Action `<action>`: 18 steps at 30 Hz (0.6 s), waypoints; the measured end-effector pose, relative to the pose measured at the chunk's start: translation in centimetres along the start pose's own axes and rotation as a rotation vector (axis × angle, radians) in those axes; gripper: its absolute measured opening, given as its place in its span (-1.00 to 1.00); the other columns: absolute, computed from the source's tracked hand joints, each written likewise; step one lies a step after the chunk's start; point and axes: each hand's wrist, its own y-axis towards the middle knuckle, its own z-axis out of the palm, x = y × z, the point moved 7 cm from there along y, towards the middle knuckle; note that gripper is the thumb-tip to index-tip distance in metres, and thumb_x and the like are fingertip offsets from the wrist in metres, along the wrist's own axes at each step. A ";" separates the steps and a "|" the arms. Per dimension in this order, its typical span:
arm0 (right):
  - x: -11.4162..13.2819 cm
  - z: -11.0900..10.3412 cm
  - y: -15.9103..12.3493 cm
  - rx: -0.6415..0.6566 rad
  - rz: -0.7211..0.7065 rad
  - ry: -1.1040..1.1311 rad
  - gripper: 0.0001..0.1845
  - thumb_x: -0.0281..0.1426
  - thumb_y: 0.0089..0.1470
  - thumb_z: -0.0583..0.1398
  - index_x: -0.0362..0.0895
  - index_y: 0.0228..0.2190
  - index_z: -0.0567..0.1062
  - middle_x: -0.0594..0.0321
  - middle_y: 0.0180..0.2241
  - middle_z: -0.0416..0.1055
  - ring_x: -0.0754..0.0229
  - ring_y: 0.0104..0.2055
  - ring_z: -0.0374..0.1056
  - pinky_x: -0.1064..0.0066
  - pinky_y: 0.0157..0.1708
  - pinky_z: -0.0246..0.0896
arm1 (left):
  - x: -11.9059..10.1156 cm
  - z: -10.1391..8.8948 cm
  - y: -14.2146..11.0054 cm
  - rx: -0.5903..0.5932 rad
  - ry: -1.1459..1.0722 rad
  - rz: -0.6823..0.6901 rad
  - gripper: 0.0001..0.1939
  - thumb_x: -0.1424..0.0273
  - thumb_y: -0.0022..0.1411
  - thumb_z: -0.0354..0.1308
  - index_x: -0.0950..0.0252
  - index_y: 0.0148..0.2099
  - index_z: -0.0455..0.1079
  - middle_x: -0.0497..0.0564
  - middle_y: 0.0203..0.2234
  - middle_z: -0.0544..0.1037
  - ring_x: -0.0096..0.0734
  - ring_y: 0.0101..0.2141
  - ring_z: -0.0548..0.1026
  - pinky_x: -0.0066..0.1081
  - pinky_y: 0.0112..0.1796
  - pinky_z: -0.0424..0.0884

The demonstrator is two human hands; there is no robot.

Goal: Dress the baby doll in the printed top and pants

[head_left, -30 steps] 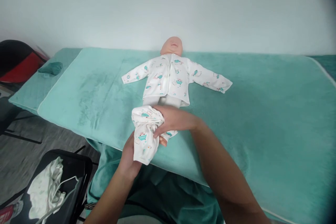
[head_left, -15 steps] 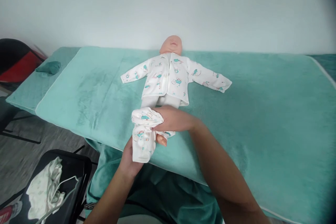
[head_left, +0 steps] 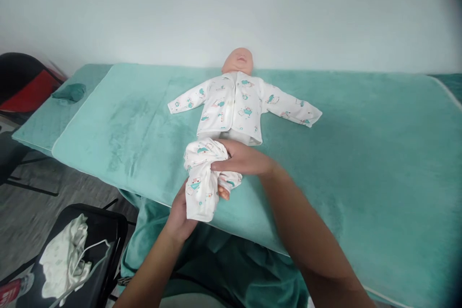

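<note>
A baby doll [head_left: 238,60] lies on its back on the teal mat [head_left: 346,154], dressed in a white printed shirt [head_left: 234,106] with both sleeves spread out. White printed trousers [head_left: 200,180] are bunched over the doll's legs. My right hand [head_left: 241,160] grips the bunched waist of the trousers from above, fingers closed. Lower down, my left hand [head_left: 178,214] holds the hanging trouser leg from beneath; its fingers are mostly hidden by the cloth. A small doll foot [head_left: 224,192] peeks out between my hands.
A balled teal cloth [head_left: 69,92] lies at the mat's far left corner. A black chair [head_left: 77,250] at lower left carries a crumpled white garment [head_left: 63,260]. Another black and red chair [head_left: 21,84] stands at the left. A white wall is behind the mat.
Both hands have moved the bunched trousers slightly up the doll's legs toward its shirt hem. The doll's foot shows a little more.
</note>
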 end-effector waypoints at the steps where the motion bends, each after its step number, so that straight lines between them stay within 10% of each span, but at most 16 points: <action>1: -0.1 0.0 -0.1 0.014 -0.003 0.016 -0.54 -0.20 0.14 0.33 -0.14 0.02 0.49 0.13 -0.01 0.56 -0.03 0.04 0.49 0.14 0.03 0.41 | 0.1 -0.1 -0.1 -0.014 -0.006 0.010 -0.60 0.11 0.17 0.27 0.29 -0.06 0.56 0.14 -0.27 0.66 -0.09 -0.26 0.61 -0.10 -0.07 0.54; 10: 0.2 1.5 -1.1 0.249 -0.020 0.134 -0.49 -0.16 0.20 0.30 -0.13 0.09 0.40 0.13 -0.07 0.57 0.07 -0.11 0.52 0.31 -0.19 0.46 | -1.5 0.3 0.5 -0.205 -0.005 0.129 -0.71 0.23 0.01 0.37 0.21 -0.26 0.40 0.00 -0.49 0.58 -0.21 -0.50 0.51 -0.18 -0.40 0.49; 18: 0.5 2.0 -0.6 0.217 0.119 -0.194 -0.63 -0.24 0.06 0.39 -0.07 -0.11 0.50 0.27 -0.29 0.60 0.03 -0.20 0.51 0.30 -0.22 0.41 | -6.0 -1.6 2.4 -0.356 0.374 0.309 -0.72 0.38 -0.11 0.45 0.17 -0.34 0.44 -0.02 -0.44 0.55 -0.23 -0.30 0.49 -0.34 -0.26 0.41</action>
